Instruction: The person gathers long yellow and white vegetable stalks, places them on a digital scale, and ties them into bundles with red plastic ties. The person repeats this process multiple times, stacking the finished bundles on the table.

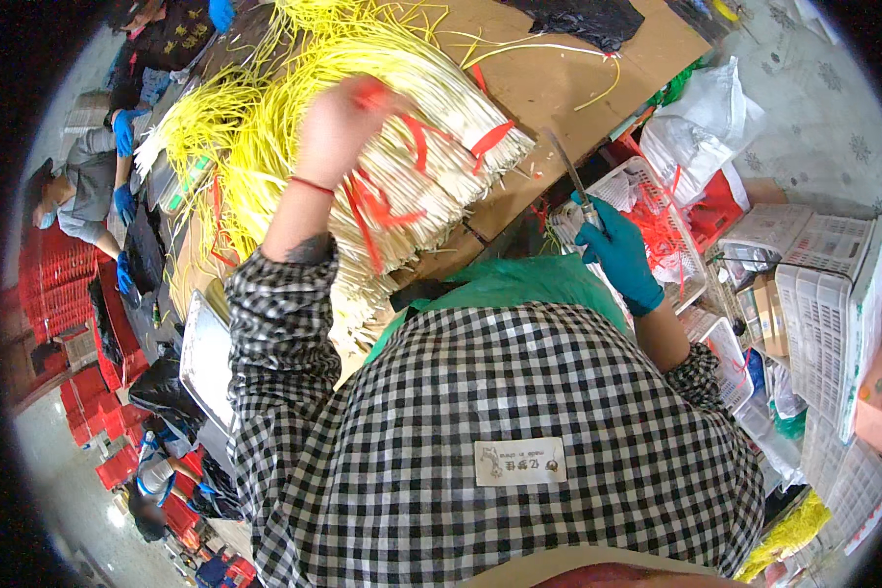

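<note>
Bundles of yellow garlic chives [419, 81] lie on a brown cardboard-covered table [558, 81], their pale stem ends towards me. Red plastic strips [419, 143] lie on and around the bundles. Over the chives is my bare left hand [338, 128], blurred, a red strip showing at its closed fingers; its fingertips are not clear. My right hand [621, 250], in a teal glove, grips the handle of a knife [573, 173] beyond the table's near edge, with the narrow blade pointing up and away from me.
Right of me, a white plastic basket [694, 253] holds red strips, near a white sack [694, 140] and stacked white crates [816, 316]. A black plastic sheet [588, 22] lies at the table's far side. Co-workers in blue gloves [123, 206] are at left, by red crates [55, 287].
</note>
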### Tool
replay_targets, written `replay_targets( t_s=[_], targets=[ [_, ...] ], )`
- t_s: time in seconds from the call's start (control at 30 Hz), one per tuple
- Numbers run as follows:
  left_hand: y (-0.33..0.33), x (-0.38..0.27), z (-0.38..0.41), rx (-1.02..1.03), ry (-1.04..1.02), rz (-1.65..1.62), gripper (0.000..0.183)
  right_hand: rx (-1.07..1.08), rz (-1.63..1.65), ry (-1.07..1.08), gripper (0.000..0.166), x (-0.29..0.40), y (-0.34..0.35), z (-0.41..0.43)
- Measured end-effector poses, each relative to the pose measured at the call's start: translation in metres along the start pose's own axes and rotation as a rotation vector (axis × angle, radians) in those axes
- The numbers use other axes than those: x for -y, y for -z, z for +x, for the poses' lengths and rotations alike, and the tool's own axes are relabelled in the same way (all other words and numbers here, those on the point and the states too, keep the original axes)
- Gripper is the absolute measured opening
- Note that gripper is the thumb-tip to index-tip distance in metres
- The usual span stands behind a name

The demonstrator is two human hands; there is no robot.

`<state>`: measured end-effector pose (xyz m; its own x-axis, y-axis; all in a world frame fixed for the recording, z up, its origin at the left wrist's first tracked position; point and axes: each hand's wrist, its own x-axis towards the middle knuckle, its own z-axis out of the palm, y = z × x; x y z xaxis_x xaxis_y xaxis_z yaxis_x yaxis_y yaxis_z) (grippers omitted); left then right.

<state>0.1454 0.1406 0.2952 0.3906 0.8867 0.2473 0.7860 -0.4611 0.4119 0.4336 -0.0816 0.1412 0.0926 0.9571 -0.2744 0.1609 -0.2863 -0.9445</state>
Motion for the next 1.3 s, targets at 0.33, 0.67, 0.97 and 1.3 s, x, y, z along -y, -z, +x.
replay_targets(
  t_s=[0.33, 0.67, 0.97, 1.3],
  targets=[
    [-0.071, -0.064, 0.027, 0.512, -0.058, 0.541, 0.06, -0.073, 0.186, 0.047, 0.04, 0.0, 0.006, 0.012],
    [-0.143, -0.067, -0.01, 0.5, -0.132, 0.493, 0.041, 0.115, -0.173, 0.255, 0.04, 0.024, 0.024, 0.085],
    [-0.134, -0.045, -0.021, 0.482, -0.018, 0.428, 0.031, 0.067, -0.361, 0.451, 0.034, 0.027, 0.012, 0.085],
    [-0.128, -0.054, -0.026, 0.391, -0.107, 0.341, 0.039, 0.265, -0.25, 0.16, 0.033, 0.054, 0.034, 0.07]
  ],
)
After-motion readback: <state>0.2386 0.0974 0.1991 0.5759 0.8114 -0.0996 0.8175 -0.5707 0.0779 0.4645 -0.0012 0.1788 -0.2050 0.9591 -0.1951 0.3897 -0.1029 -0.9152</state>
